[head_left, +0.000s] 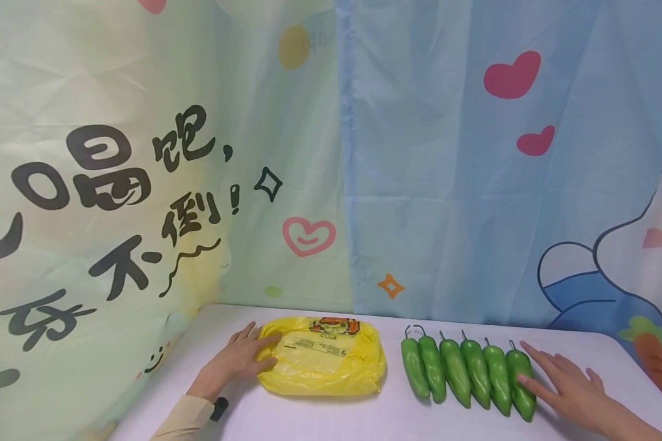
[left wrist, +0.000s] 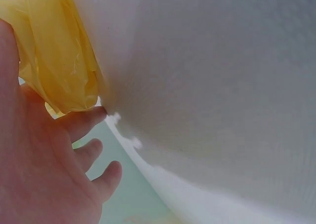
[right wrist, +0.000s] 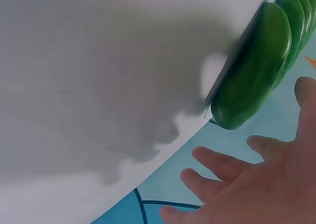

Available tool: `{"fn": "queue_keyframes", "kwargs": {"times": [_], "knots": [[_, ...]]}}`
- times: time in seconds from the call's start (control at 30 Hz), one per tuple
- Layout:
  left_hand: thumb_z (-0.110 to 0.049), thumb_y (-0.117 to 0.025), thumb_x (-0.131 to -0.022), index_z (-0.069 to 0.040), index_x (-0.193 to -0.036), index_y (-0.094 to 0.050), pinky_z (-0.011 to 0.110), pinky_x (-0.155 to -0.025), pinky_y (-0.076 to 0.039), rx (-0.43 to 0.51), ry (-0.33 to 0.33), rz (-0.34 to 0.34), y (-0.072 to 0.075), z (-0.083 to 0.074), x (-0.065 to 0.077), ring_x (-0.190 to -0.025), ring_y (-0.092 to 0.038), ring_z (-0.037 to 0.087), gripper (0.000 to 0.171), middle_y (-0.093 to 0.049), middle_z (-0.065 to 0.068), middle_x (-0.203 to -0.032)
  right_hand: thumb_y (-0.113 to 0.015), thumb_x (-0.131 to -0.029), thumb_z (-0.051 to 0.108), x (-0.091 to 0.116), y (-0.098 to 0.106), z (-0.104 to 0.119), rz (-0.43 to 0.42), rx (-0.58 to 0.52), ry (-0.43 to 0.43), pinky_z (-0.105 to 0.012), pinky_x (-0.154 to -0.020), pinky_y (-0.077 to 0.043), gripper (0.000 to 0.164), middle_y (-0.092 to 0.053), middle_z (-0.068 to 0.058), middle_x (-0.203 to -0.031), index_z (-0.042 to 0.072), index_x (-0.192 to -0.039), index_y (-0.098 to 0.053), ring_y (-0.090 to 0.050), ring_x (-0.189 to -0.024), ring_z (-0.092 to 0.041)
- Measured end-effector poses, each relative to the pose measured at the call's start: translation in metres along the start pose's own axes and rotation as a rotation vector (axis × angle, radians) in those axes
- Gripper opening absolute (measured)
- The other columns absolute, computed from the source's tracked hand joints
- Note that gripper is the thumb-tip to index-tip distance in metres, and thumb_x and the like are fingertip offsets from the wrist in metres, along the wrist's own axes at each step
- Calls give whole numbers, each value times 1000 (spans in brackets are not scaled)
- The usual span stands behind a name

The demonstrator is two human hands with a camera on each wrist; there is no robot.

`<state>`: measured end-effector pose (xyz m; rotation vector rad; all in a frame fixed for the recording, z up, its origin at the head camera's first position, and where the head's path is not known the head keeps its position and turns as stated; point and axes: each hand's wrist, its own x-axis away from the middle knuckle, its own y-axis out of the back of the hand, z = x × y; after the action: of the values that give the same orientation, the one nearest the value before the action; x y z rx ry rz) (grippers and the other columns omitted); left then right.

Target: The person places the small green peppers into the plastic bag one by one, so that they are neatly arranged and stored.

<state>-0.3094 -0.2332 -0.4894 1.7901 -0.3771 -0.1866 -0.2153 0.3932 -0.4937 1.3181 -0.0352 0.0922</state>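
A yellow plastic bag (head_left: 325, 376), bundled into a rounded package with printing on top, lies on the white table. My left hand (head_left: 244, 355) rests against its left end with the fingers spread. The left wrist view shows the bag (left wrist: 61, 51) between thumb and fingers, not gripped. To the right of the bag, several long green peppers (head_left: 476, 370) lie side by side, stems pointing away from me. Beside the rightmost pepper (head_left: 521, 380) is my right hand (head_left: 576, 389), fingers spread. In the right wrist view this hand (right wrist: 252, 184) holds nothing and appears apart from the end pepper (right wrist: 256, 66).
The white tabletop (head_left: 287, 419) reaches back to printed cloth curtains (head_left: 408, 184) behind and at the left. A small black object (head_left: 219, 408) shows at my left wrist, by the beige sleeve (head_left: 183, 419).
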Motion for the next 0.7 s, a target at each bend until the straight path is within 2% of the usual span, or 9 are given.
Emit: {"fn": "queue_keyframes", "kwargs": {"times": [0.3,0.7], "knots": [[-49,-60,-96,-28,-149,-50,62,-123,-20,1,5,6,-1,2,-1,-154,-19,41,58,-38,20,-159,-43,-99,64,1,-1,8,12,8,25,-90,-92,-18,78,-46,-38,-142,5,-149,-38,-34,-126,-68],[-49,-61,-96,-27,-148,-50,63,-122,-21,1,4,1,-1,0,0,-154,-19,42,58,-39,19,-159,-50,-98,59,2,-8,9,-44,49,74,-90,-86,-28,70,-56,-36,-133,7,-144,-45,-44,-120,-65]]}}
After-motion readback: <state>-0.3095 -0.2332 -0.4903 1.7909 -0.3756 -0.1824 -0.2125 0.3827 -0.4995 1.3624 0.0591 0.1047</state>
